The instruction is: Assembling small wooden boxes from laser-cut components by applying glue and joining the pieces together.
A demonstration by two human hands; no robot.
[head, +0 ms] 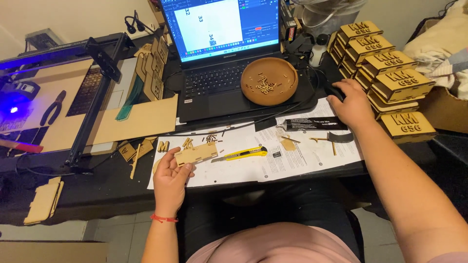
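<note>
My left hand (170,181) holds a flat, notched wooden panel (196,154) over the white paper sheets (243,165) at the desk's front edge. My right hand (352,103) rests palm down on a dark computer mouse (335,91), mostly hidden under it, right of the laptop (222,53). A yellow utility knife (242,154) lies on the paper just right of the panel. A black glue tube (312,123) lies near my right wrist.
A round wooden bowl (269,81) with small cut pieces sits on the laptop's edge. Stacked wooden boxes (387,73) stand at the right. A laser cutter frame (92,92) with board sheets and pliers (52,108) fills the left. Loose wooden letters (164,146) lie beside the paper.
</note>
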